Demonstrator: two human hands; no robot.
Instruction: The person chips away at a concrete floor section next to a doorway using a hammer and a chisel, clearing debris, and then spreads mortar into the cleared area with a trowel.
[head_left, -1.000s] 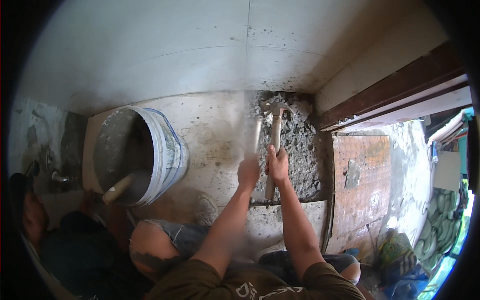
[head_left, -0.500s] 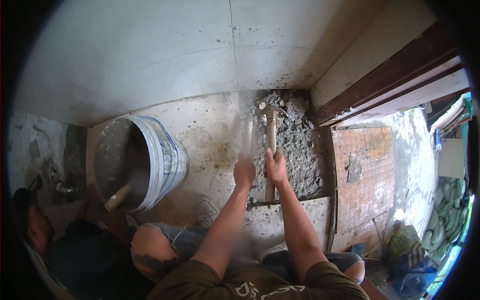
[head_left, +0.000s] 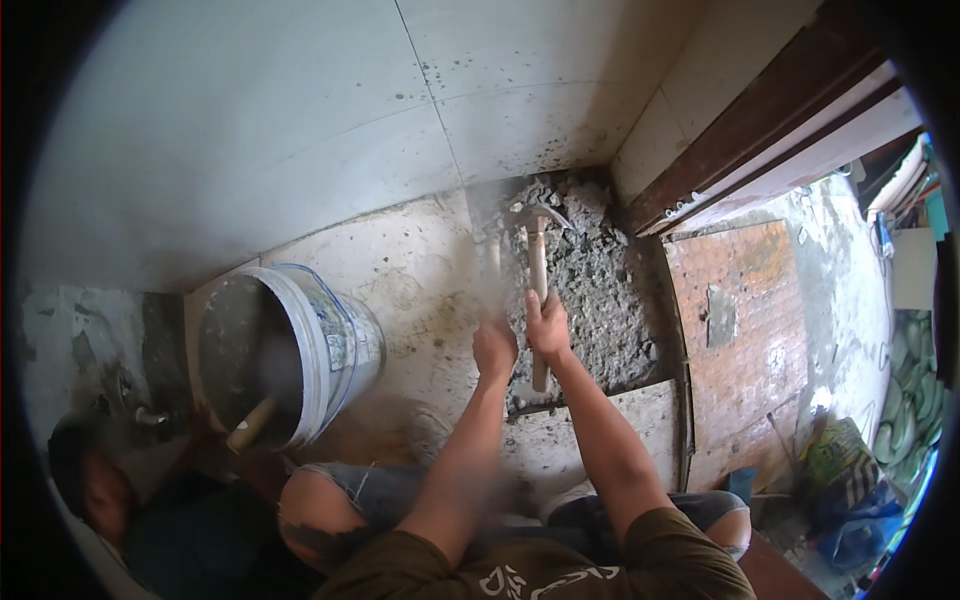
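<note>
A claw hammer (head_left: 537,262) with a wooden handle is gripped in my right hand (head_left: 547,328), its metal head lying over the broken grey rubble (head_left: 610,300) in front of the wall. The handle's butt sticks out below my fingers. Close beside it, my left hand (head_left: 495,348) is closed around a pale-handled tool (head_left: 491,268) that points toward the wall. A hazy smear in the picture hides the far end of that tool, so its kind cannot be made out. Both forearms reach forward, nearly side by side.
A white bucket (head_left: 330,345) lies tipped on the left, a wooden handle (head_left: 252,424) at its mouth. Another person (head_left: 190,520) crouches at lower left. Tiled wall (head_left: 300,130) stands ahead. A stained board (head_left: 740,320) lies right, near a dark door frame (head_left: 760,110) and bags (head_left: 850,490).
The view has shifted and tilted slightly. Both hands keep their grips; the hammer and the pale-handled tool stay over about the same part of the rubble.
</note>
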